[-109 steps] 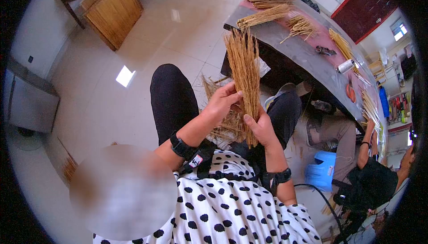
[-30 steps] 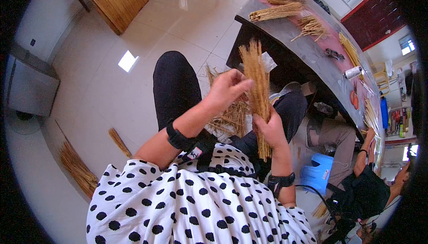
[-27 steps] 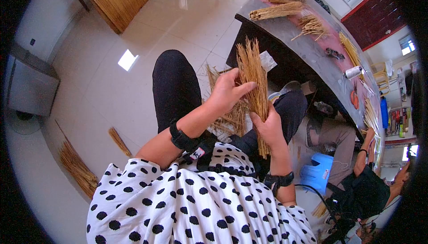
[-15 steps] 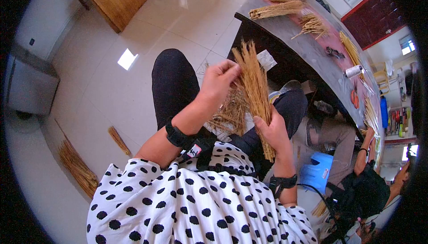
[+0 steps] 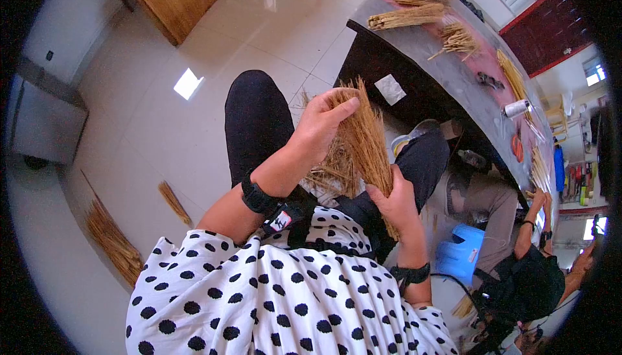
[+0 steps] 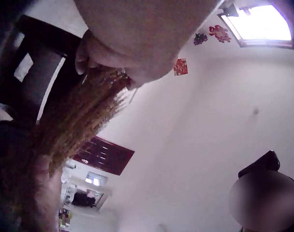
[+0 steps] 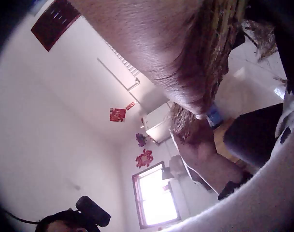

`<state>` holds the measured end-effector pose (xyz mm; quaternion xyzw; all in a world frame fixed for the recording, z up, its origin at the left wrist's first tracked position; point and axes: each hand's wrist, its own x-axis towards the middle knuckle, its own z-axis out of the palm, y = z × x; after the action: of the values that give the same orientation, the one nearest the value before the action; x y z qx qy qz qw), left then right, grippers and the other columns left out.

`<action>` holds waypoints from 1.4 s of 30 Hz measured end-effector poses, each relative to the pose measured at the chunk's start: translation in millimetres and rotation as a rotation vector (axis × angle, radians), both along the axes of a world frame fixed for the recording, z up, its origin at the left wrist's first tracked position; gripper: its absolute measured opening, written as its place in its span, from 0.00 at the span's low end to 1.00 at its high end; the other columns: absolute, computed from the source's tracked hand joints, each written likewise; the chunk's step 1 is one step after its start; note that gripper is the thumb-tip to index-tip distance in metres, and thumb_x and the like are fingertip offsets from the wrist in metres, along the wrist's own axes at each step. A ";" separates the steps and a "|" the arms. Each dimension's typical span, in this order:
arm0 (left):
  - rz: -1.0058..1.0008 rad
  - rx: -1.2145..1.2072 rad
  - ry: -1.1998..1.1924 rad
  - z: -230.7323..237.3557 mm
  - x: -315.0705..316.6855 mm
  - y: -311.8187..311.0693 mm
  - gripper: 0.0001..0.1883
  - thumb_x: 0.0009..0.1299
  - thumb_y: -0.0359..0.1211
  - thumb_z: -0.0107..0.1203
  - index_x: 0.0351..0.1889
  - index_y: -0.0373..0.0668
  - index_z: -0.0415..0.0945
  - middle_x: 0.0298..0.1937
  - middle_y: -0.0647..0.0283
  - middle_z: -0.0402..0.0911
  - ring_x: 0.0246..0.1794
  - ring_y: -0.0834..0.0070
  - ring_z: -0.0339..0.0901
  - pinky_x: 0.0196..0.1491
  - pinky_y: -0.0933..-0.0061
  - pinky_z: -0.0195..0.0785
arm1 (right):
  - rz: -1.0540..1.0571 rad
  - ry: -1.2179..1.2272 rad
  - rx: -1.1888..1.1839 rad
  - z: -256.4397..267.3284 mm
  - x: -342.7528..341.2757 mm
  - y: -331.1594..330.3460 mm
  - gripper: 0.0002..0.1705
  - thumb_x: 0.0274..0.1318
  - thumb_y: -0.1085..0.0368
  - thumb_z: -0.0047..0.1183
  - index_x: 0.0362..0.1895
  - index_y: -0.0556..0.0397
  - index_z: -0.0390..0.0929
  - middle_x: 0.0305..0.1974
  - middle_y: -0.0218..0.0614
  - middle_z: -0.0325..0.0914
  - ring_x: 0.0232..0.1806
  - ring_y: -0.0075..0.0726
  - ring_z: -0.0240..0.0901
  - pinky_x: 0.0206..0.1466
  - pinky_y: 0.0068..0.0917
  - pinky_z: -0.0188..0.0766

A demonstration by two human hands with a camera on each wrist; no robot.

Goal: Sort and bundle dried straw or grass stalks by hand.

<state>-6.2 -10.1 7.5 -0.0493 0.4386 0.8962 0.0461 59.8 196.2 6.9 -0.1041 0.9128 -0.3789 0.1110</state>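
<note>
One bundle of bristly dried stalks is slanting between two curled hands.
Its tufted end is sitting in the left hand, its lower stems in the right hand, apart from the table's long edge; stalks could be slipping or snapping if the lower grip is slackening or the upper is bending them.

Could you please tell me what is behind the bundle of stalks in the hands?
In the head view, loose straw and one black trouser leg show past the bundle; its stalks hide the rest.
</note>
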 end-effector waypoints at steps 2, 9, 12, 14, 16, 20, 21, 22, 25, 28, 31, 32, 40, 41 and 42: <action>0.023 0.034 0.003 -4.5 -1.8 0.2 0.11 0.70 0.34 0.52 0.42 0.35 0.75 0.33 0.67 0.77 0.32 0.81 0.74 0.38 0.78 0.68 | 0.005 0.005 0.008 -1.0 2.0 -0.9 0.32 0.47 0.47 0.60 0.43 0.62 0.67 0.34 0.55 0.76 0.39 0.55 0.77 0.41 0.37 0.70; 0.184 -0.052 -0.036 4.5 -7.4 -12.5 0.10 0.72 0.34 0.47 0.37 0.37 0.77 0.33 0.63 0.80 0.32 0.77 0.76 0.40 0.74 0.70 | 0.033 -0.018 0.024 5.0 8.8 2.6 0.30 0.48 0.49 0.59 0.42 0.63 0.68 0.32 0.54 0.77 0.37 0.55 0.77 0.40 0.38 0.70; 0.303 -0.076 0.114 4.5 -23.8 -49.2 0.14 0.74 0.40 0.44 0.39 0.40 0.75 0.36 0.59 0.81 0.37 0.74 0.78 0.41 0.75 0.68 | -0.015 0.042 0.005 -6.8 13.5 16.2 0.31 0.49 0.49 0.59 0.46 0.63 0.68 0.30 0.49 0.78 0.34 0.48 0.77 0.40 0.37 0.70; 0.304 -0.047 0.098 10.5 -22.3 -51.9 0.15 0.74 0.42 0.43 0.41 0.40 0.74 0.38 0.59 0.81 0.38 0.73 0.78 0.42 0.75 0.68 | -0.044 -0.019 0.007 -11.9 13.3 24.5 0.33 0.49 0.48 0.59 0.48 0.63 0.68 0.30 0.46 0.78 0.33 0.45 0.77 0.40 0.36 0.71; 0.202 -0.005 0.024 12.7 -18.5 -41.8 0.18 0.74 0.45 0.43 0.47 0.41 0.71 0.42 0.62 0.79 0.41 0.74 0.77 0.44 0.70 0.65 | -0.069 -0.078 0.004 -15.2 12.4 24.9 0.34 0.50 0.48 0.59 0.50 0.63 0.68 0.30 0.44 0.78 0.33 0.41 0.76 0.41 0.36 0.71; -0.022 -0.060 -0.073 -0.2 -2.6 -8.7 0.24 0.71 0.47 0.48 0.54 0.38 0.68 0.46 0.57 0.79 0.44 0.69 0.78 0.43 0.70 0.72 | -0.049 -0.018 -0.119 -12.4 8.4 14.5 0.32 0.49 0.49 0.59 0.47 0.64 0.69 0.34 0.53 0.78 0.38 0.51 0.77 0.43 0.38 0.71; -0.023 -0.059 -0.073 0.5 -1.0 -3.3 0.24 0.71 0.47 0.48 0.54 0.38 0.68 0.46 0.57 0.79 0.44 0.69 0.78 0.43 0.70 0.72 | -0.015 0.008 -0.103 -9.3 7.9 11.1 0.34 0.50 0.45 0.58 0.48 0.63 0.68 0.33 0.46 0.78 0.36 0.41 0.77 0.41 0.35 0.71; -0.109 0.031 -0.041 1.6 0.9 1.8 0.21 0.70 0.44 0.50 0.52 0.38 0.69 0.45 0.58 0.79 0.43 0.69 0.78 0.44 0.69 0.72 | -0.014 0.006 -0.101 -5.4 8.0 7.9 0.34 0.50 0.45 0.58 0.48 0.63 0.68 0.33 0.46 0.78 0.36 0.41 0.77 0.41 0.35 0.71; -0.193 0.214 -0.010 -0.2 0.0 6.0 0.13 0.69 0.35 0.52 0.46 0.36 0.72 0.41 0.58 0.80 0.42 0.69 0.78 0.46 0.65 0.74 | 0.025 -0.030 -0.037 1.3 8.3 2.8 0.35 0.50 0.45 0.58 0.47 0.64 0.68 0.34 0.50 0.78 0.37 0.45 0.78 0.42 0.36 0.71; -0.172 0.162 -0.004 0.2 -3.3 6.4 0.10 0.71 0.33 0.49 0.42 0.35 0.73 0.38 0.57 0.80 0.40 0.68 0.79 0.45 0.66 0.74 | 0.047 -0.046 -0.036 -0.7 11.2 5.7 0.36 0.50 0.44 0.58 0.48 0.65 0.68 0.35 0.53 0.78 0.39 0.51 0.78 0.44 0.36 0.70; -0.060 0.212 -0.013 2.7 -6.9 6.9 0.08 0.72 0.32 0.48 0.38 0.36 0.73 0.33 0.59 0.79 0.35 0.72 0.77 0.40 0.72 0.72 | 0.043 -0.041 -0.051 -0.4 12.8 13.2 0.36 0.49 0.44 0.58 0.48 0.65 0.68 0.35 0.54 0.77 0.40 0.52 0.78 0.44 0.36 0.70; 0.023 0.183 0.020 2.2 -12.7 -0.8 0.09 0.72 0.33 0.47 0.38 0.37 0.73 0.33 0.59 0.79 0.35 0.72 0.78 0.40 0.72 0.72 | 0.065 -0.001 -0.058 3.6 13.2 15.7 0.35 0.50 0.45 0.58 0.49 0.64 0.68 0.33 0.51 0.78 0.37 0.47 0.78 0.41 0.35 0.71; 0.064 0.018 0.035 0.9 -20.2 -30.9 0.21 0.75 0.46 0.39 0.54 0.40 0.68 0.51 0.56 0.77 0.48 0.67 0.76 0.48 0.71 0.68 | -0.116 -0.125 -0.221 0.0 7.8 28.2 0.32 0.49 0.50 0.59 0.48 0.63 0.69 0.38 0.53 0.79 0.42 0.52 0.77 0.46 0.38 0.71; -0.008 -0.010 -0.050 0.2 -14.4 -17.3 0.22 0.74 0.46 0.40 0.56 0.40 0.67 0.51 0.58 0.76 0.48 0.71 0.76 0.47 0.73 0.68 | -0.116 -0.116 -0.232 -4.6 5.2 26.2 0.31 0.49 0.50 0.59 0.48 0.62 0.69 0.37 0.53 0.79 0.41 0.51 0.78 0.46 0.37 0.71; -0.082 -0.057 -0.039 -10.1 -8.8 -5.2 0.21 0.74 0.45 0.43 0.55 0.40 0.68 0.51 0.60 0.77 0.48 0.73 0.76 0.46 0.75 0.68 | -0.116 -0.107 -0.244 -6.7 2.8 23.3 0.31 0.49 0.49 0.58 0.48 0.62 0.70 0.37 0.52 0.79 0.41 0.50 0.78 0.46 0.37 0.71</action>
<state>-15.0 -15.3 -2.6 -0.0501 0.4646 0.8795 0.0899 62.6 219.4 0.2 -0.0436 0.8573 -0.4976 0.1242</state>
